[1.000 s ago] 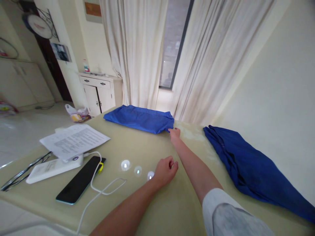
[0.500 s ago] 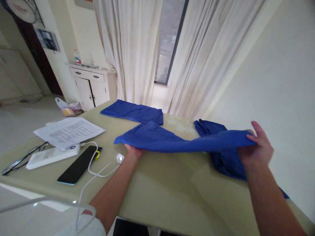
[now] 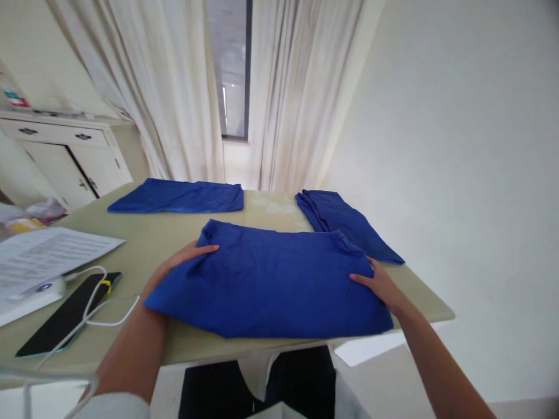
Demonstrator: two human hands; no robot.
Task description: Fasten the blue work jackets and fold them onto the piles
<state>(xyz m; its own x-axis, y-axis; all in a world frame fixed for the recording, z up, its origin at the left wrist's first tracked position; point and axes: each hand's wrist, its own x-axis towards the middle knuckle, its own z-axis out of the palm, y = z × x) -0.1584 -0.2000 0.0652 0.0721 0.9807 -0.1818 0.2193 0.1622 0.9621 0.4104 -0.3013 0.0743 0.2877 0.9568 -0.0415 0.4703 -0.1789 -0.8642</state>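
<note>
A folded blue garment (image 3: 279, 285) lies in front of me at the table's near side, with gathered corners along its far edge like a waistband. My left hand (image 3: 187, 256) grips its left side, thumb on top and the other fingers hidden beneath the cloth. At the right side, my right hand (image 3: 382, 288) holds it likewise, its thumb resting on the fabric. Farther back on the left is a flat folded blue cloth (image 3: 179, 196). Another folded blue cloth (image 3: 349, 224) lies behind the garment on the right.
On the table's (image 3: 271, 208) left side are a printed sheet (image 3: 56, 253), a white device (image 3: 30, 299), a black phone (image 3: 65, 317) and a white cable (image 3: 94, 311). Curtains (image 3: 174, 87) hang beyond the table. A white wall (image 3: 458, 145) stands to the right.
The garment, earlier stretched in a narrow band between my hands, now spreads broadly near the table's front edge. My hands have come closer together. The view has swung right and down.
</note>
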